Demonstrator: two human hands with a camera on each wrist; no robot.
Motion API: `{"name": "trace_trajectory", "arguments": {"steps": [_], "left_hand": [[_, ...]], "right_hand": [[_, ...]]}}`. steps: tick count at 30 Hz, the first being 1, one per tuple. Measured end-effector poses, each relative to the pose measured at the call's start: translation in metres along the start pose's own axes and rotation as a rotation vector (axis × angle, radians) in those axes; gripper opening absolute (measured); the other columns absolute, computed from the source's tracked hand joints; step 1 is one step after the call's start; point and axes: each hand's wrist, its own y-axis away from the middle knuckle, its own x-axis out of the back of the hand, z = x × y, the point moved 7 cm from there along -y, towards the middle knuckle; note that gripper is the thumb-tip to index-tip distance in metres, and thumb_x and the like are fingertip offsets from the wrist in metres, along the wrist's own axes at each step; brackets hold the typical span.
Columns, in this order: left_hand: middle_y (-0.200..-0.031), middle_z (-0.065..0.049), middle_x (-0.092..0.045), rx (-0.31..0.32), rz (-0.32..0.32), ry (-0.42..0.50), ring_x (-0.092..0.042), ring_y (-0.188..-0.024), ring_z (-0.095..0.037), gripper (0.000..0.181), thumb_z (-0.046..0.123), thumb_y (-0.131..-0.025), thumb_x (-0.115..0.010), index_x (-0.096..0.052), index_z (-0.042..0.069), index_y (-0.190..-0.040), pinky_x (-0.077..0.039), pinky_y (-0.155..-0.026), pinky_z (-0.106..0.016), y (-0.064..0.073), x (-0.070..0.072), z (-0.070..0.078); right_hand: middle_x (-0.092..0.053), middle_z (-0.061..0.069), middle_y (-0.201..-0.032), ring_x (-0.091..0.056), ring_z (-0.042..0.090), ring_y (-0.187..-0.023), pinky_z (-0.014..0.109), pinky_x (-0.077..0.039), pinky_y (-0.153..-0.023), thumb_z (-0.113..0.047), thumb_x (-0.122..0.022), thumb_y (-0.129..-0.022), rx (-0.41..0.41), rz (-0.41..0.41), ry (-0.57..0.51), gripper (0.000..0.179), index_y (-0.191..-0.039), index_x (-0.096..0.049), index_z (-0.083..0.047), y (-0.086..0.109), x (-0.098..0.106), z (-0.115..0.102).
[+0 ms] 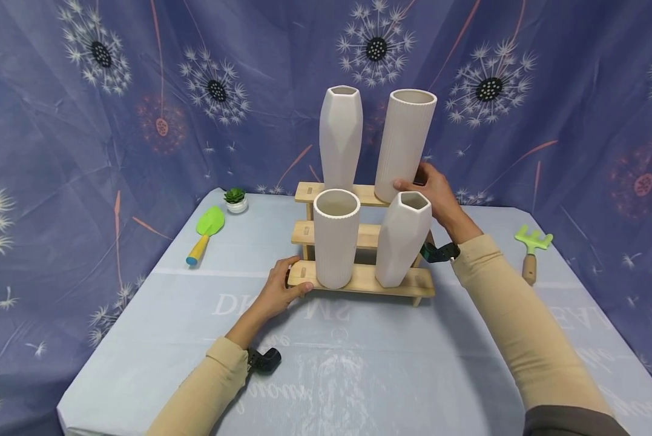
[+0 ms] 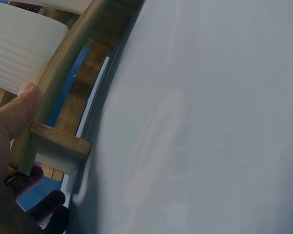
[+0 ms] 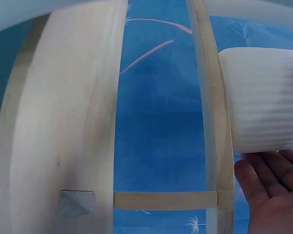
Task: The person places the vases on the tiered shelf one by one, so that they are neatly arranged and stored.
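A three-tier wooden stand (image 1: 366,278) holds several white vases. My right hand (image 1: 437,192) grips the low part of a ribbed cylindrical vase (image 1: 405,142) at the right of the top tier, thumb in front and fingers behind. In the right wrist view that vase's base (image 3: 261,100) meets the top board. My left hand (image 1: 276,289) grips the left end of the lowest tier, thumb on the board (image 2: 63,53) and fingers below. A faceted vase (image 1: 341,136) stands at the top left. On the lowest tier are another ribbed vase (image 1: 335,245) and a leaning faceted vase (image 1: 403,242).
A small potted succulent (image 1: 235,200) and a green toy trowel (image 1: 206,233) with a yellow handle lie at the table's left. At the right is a green hand rake (image 1: 531,248). A blue dandelion-print curtain (image 1: 282,66) hangs behind the pale table cover (image 1: 184,339).
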Motion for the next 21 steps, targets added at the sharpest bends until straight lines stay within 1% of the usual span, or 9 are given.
{"name": "trace_trajectory", "arguments": {"steps": [4,9,15,21], "left_hand": [[-0.139,-0.016,-0.038,0.001,-0.003,-0.02,-0.037,-0.115,-0.029,0.076,0.03,-0.085,-0.07,-0.032,0.007,-0.146,-0.04,-0.089,-0.034,0.001,0.001,0.002],[-0.14,-0.016,-0.038,0.016,0.002,-0.017,-0.035,-0.114,-0.028,0.076,0.03,-0.083,-0.072,-0.033,0.007,-0.145,-0.04,-0.09,-0.035,0.001,0.001,0.003],[-0.141,-0.014,-0.039,0.028,0.021,-0.025,-0.035,-0.116,-0.027,0.076,0.03,-0.082,-0.074,-0.035,0.008,-0.144,-0.037,-0.093,-0.036,0.0,0.003,0.003],[-0.142,-0.015,-0.036,0.037,0.009,-0.013,-0.035,-0.124,-0.032,0.077,0.031,-0.083,-0.073,-0.033,0.009,-0.145,-0.044,-0.095,-0.042,0.001,0.004,0.003]], "right_hand": [[-0.043,0.015,-0.144,-0.043,0.031,-0.132,0.05,-0.035,-0.108,-0.047,-0.071,-0.08,-0.002,0.005,-0.018,0.086,-0.147,-0.029,-0.014,0.003,0.001,0.003],[-0.041,0.013,-0.147,-0.041,0.03,-0.135,0.049,-0.034,-0.11,-0.047,-0.07,-0.08,0.005,0.029,-0.023,0.085,-0.148,-0.029,-0.017,0.007,0.004,0.006],[-0.039,0.012,-0.149,-0.04,0.028,-0.136,0.045,-0.034,-0.111,-0.048,-0.068,-0.081,0.002,0.086,-0.04,0.087,-0.149,-0.026,-0.013,0.014,0.013,0.012],[-0.04,0.01,-0.149,-0.04,0.026,-0.136,0.044,-0.035,-0.11,-0.048,-0.065,-0.083,0.025,0.114,-0.034,0.083,-0.149,-0.027,-0.014,0.024,0.02,0.014]]}}
